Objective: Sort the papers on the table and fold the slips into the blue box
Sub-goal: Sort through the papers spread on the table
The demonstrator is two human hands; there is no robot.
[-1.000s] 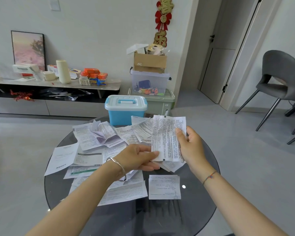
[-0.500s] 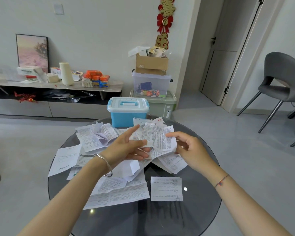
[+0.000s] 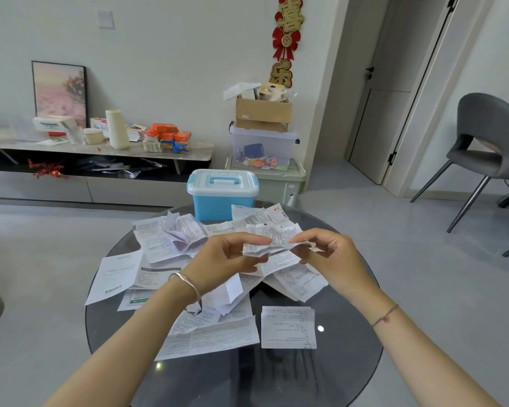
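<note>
Both hands pinch 1 crumpled white printed slip (image 3: 272, 240) crosswise, left hand (image 3: 228, 259) and right hand (image 3: 328, 258) at opposite ends, near side of the lidded blue plastic box (image 3: 222, 198).

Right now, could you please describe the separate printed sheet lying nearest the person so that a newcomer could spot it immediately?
Start at the round dark glass table with the blue box at its far edge. Come toward the person, past the paper pile, to the near right. There a small printed sheet lies flat and squared, alone on bare glass, touching no other paper.
</note>
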